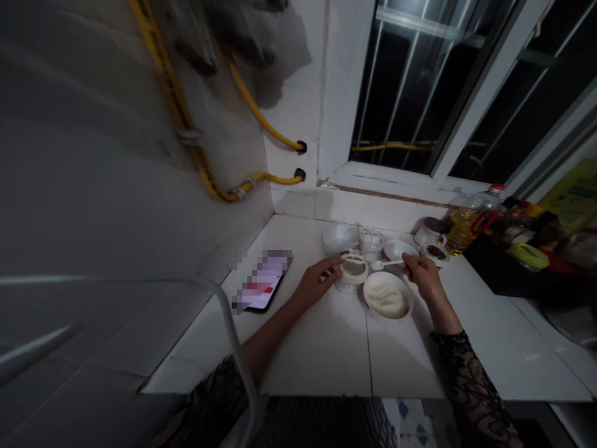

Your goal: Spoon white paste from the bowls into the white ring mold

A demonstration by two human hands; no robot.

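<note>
My left hand (317,281) grips the rim of a small round mesh sieve (354,269), which sits over a white cup (346,287) toward the counter's back edge. My right hand (423,275) pinches a white spoon (385,264), its bowl just beside the sieve. Three white bowls (334,239) stand around them, the nearest bowl (387,296) holding white powder. Beyond are two small jars (431,239) and a bottle of cooking oil (461,231). A blurred phone (261,280) lies near the left edge of the white tiled counter (321,348), below yellow gas hoses (186,118) and a barred window (401,87).

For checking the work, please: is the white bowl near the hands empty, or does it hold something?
Not empty: the white bowl holds a pale, soft-looking mass across its middle.
</note>
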